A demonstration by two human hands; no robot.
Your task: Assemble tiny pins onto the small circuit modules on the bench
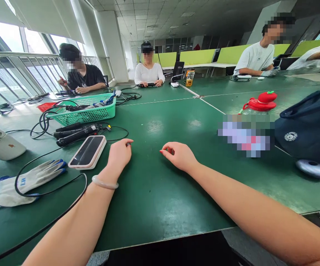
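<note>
Our left hand [120, 155] sits just to the right of the phone [87, 152] on the green table [145, 199], its fingers bent and palm hidden, so we cannot tell whether it is closed on anything; our right hand [180, 156], farther right of the phone, curls loosely around a gap, nothing visibly held. We would do well to hold both relaxed, clear of the phone's edge and of the black cable [87, 181] looping on its near side.

Open-plan office — lime desk partitions [197, 57], tiled ceiling [148, 16], black chair [178, 69].
</note>
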